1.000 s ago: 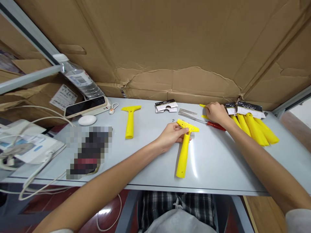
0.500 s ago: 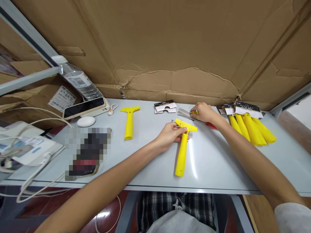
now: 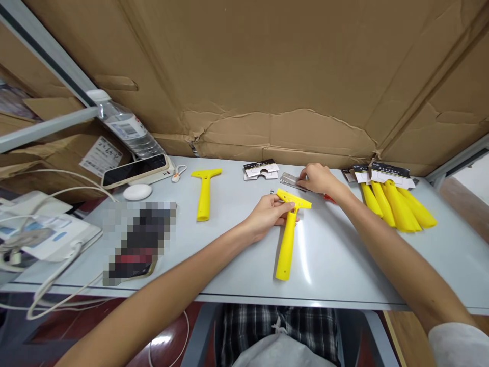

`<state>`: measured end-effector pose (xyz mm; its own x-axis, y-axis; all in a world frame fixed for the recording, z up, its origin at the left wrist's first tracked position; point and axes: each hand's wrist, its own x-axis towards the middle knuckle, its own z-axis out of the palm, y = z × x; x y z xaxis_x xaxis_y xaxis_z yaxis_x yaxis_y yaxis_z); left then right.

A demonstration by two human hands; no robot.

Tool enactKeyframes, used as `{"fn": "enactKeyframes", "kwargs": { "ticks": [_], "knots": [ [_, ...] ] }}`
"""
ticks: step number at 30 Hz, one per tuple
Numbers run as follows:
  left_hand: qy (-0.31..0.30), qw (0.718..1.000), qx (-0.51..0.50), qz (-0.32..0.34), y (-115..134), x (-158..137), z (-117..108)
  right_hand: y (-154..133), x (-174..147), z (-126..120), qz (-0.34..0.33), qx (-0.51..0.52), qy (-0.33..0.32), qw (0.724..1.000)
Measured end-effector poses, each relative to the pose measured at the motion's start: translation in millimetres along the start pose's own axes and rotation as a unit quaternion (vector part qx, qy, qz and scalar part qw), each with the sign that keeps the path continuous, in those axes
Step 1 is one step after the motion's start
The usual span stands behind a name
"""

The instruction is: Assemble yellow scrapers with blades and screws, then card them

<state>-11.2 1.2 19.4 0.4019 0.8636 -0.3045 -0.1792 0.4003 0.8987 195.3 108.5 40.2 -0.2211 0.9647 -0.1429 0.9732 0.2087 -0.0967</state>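
A: So what's being gripped by the left hand?

B: A yellow T-shaped handle. It's pinched near its head, thumb laid on top, and the long grip is pointed at the near edge of the grey desk. Pretty much mid-desk, a bit to the right.

A: And the right hand?

B: It's stretched out past that handle, fingers curled down at some thin metal strips. Whether anything's actually being pinched can't be told tbh, the fingertips are mostly hidden. A red piece is partly covered by the wrist too.

A: Any more yellow stuff around?

B: Yep. A second yellow handle is laid off to the left, well apart from both hands. A fanned yellow bunch is placed on the far right, upper ends covered by black-and-white cards.

A: What's at the back?

B: Some folded cards are set just left of the strips. Further left, a phone is propped near a clear bottle.
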Motion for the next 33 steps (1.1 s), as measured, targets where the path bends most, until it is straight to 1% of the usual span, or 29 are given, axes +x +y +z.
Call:
{"fn": "enactKeyframes", "kwargs": {
  "ticks": [8,13,18,24,33],
  "knots": [
    [-0.001,1.000,-0.003,-0.009,0.2,0.4,-1.0,-1.0,16.2,-3.9,0.026,0.008,-0.049,0.998],
    [-0.001,1.000,-0.006,-0.009,0.4,0.6,-0.9,-3.5,16.4,-4.3,0.027,0.011,-0.060,0.998],
    [-0.004,1.000,-0.006,-0.008,0.7,0.8,-0.8,-6.0,16.4,-2.6,0.023,0.012,-0.047,0.999],
    [-0.006,1.000,-0.003,-0.007,1.1,0.5,-0.9,-8.9,18.9,-1.4,0.019,-0.013,-0.040,0.999],
    [-0.002,1.000,0.002,-0.006,3.1,-0.9,0.5,-31.7,3.0,-3.4,-0.017,-0.069,0.011,0.997]
  ]
}}
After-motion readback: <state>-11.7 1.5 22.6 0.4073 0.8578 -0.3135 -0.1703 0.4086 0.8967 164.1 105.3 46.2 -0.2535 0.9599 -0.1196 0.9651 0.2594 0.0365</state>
